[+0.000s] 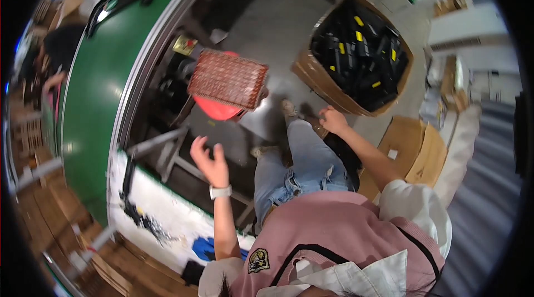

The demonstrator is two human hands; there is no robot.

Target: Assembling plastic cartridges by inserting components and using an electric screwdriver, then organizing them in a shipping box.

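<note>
My left hand (210, 162), with a white watch (220, 192) on its wrist, is raised beside the white workbench. Its thumb and fingers are apart, and nothing is in it. Low over my right thigh, my right hand (333, 121) has loosely bent fingers and shows nothing held; it is nearest to the large cardboard box (303, 69). That box is filled with black plastic parts (356, 52), several bearing yellow labels. A red stool (214, 109) with a brown woven seat mat (229, 79) stands ahead of me, apart from both hands.
A green conveyor belt (89, 113) with a metal edge runs along the left, carrying a black curved part (122, 2). The white bench (167, 213) holds a black tool (129, 177) and small metal pieces (153, 230). Flattened cardboard (414, 149) lies at my right. A person (55, 77) is beyond the belt.
</note>
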